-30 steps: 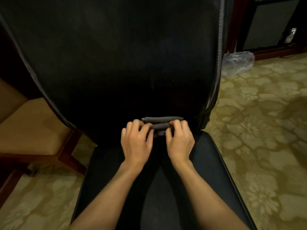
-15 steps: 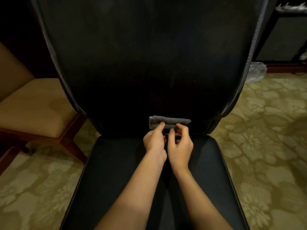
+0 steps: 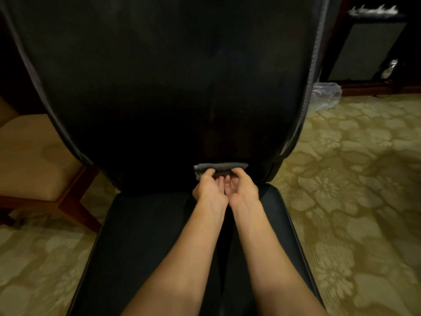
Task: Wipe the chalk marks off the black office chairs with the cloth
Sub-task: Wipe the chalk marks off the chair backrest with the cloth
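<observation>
A black office chair fills the view, its tall backrest (image 3: 164, 76) upright and its seat (image 3: 145, 247) below my arms. A folded grey cloth (image 3: 219, 166) lies at the base of the backrest, where it meets the seat. My left hand (image 3: 208, 188) and my right hand (image 3: 242, 188) are side by side, palms turned inward, and both pinch the cloth's lower edge between thumb and fingers. No chalk marks show on the dark surface.
A tan cushioned wooden chair (image 3: 29, 160) stands to the left. A crumpled clear plastic bag (image 3: 325, 96) lies on the patterned carpet (image 3: 355, 179) at the right, in front of a dark cabinet (image 3: 364, 49).
My hands have turned from palms-down on the cloth to palms inward, pinching it. The camera view has shifted and moved closer to the chair.
</observation>
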Available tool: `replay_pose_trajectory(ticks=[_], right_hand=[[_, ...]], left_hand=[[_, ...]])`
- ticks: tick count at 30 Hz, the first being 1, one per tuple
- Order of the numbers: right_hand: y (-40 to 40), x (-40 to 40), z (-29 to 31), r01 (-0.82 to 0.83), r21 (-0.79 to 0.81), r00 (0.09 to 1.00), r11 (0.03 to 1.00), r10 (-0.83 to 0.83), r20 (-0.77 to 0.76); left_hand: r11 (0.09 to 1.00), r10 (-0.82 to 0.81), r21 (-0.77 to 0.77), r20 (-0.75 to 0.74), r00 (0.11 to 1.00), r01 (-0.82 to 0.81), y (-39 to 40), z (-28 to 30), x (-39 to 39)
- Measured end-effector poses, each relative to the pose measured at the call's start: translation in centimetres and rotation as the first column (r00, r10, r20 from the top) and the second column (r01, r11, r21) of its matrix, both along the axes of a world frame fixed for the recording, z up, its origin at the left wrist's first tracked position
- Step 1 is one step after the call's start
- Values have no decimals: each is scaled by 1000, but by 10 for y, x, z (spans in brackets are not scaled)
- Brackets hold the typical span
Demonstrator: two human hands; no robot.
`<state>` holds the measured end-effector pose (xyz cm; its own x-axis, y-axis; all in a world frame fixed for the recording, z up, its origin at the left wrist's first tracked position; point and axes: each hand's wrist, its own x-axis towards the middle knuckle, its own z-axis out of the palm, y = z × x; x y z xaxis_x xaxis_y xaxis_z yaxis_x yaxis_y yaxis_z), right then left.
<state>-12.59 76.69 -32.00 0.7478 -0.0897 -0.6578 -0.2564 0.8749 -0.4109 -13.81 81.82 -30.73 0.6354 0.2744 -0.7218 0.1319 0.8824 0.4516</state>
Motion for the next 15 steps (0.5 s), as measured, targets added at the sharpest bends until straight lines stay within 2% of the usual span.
replay_pose_trajectory(ticks=[2, 6, 10, 15], right_hand=[[-15, 3, -3, 47, -68, 999, 997, -46, 14], [-69, 10, -16, 211, -123, 975, 970, -199, 103], [-102, 23, -13, 195, -137, 974, 971, -176, 140], [-79, 23, -11, 98, -91, 990, 991, -88, 108]], left_hand=[[997, -70, 40, -33, 997, 72, -13, -7, 6], [967, -248, 67, 7, 969, 247, -57, -12, 17], [960, -272, 73, 12, 962, 271, -87, -12, 24], [980, -187, 84, 83, 979, 180, -66, -13, 15]])
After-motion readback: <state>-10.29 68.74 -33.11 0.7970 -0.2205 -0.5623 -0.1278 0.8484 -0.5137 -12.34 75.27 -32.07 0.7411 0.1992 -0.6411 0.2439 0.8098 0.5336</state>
